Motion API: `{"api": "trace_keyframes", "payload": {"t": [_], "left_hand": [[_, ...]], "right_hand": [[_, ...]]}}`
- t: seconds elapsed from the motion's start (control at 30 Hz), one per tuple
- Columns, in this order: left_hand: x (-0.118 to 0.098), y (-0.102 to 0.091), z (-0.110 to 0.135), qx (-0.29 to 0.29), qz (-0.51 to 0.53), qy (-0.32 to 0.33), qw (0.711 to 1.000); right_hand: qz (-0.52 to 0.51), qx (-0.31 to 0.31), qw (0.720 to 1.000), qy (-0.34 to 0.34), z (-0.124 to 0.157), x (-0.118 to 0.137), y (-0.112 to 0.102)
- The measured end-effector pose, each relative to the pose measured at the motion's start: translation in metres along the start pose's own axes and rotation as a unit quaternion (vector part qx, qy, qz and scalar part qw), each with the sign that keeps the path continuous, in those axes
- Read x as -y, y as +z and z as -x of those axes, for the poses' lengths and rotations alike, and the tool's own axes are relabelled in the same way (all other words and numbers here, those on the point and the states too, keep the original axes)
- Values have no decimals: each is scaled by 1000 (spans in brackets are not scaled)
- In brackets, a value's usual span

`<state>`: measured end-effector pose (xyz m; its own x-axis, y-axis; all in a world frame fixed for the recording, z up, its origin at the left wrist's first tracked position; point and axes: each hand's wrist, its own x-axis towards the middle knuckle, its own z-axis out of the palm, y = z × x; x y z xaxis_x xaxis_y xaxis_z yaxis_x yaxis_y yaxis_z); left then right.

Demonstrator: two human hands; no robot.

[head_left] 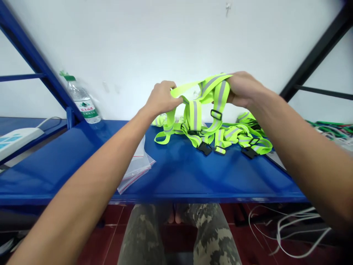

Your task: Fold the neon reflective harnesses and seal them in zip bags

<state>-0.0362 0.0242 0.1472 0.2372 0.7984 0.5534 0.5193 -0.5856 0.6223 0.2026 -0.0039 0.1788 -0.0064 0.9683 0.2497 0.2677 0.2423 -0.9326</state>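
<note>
Head view, single entry; left hand (pixel 162 98): is gripping the near loop of a neon yellow-green reflective safety harness (pixel 205 110), its fingers (pixel 168 88) curling over the webbing and pressed together, the fingertips hidden behind the strap; right hand (pixel 242 89): is clamping the opposite upper edge of the same harness, its fingers (pixel 234 79) bunched together over the band, pinching it against the palm; the harness is hanging between both hands above the shelf, its grey reflective stripes facing the camera, a black plastic slider (pixel 216 115) sitting on one strap; its lower straps are trailing down into a tangled heap of similar harnesses (pixel 234 134) lying on a blue metal shelf (pixel 176 175), black plastic buckles (pixel 204 148) resting among them; clear zip bags (pixel 135 169) are lying on the shelf below the left forearm; a water bottle (pixel 82 99) with a green cap is leaning toward the white wall (pixel 154 44) at the shelf's back left; a white power strip (pixel 16 141) is sitting on a lower blue shelf at far left; green cables (pixel 331 129) are bunching at far right; white cables (pixel 292 228) are looping below the shelf; camouflage trousers (pixel 143 232) are showing beneath it, over a red tile floor (pixel 104 228).
</note>
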Motion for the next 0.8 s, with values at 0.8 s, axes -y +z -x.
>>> {"api": "trace_keyframes", "payload": {"t": [0.8], "left_hand": [[28, 4, 15, 126, 115, -153, 973]], "right_hand": [[-128, -14, 989, 66, 19, 18, -17]]}}
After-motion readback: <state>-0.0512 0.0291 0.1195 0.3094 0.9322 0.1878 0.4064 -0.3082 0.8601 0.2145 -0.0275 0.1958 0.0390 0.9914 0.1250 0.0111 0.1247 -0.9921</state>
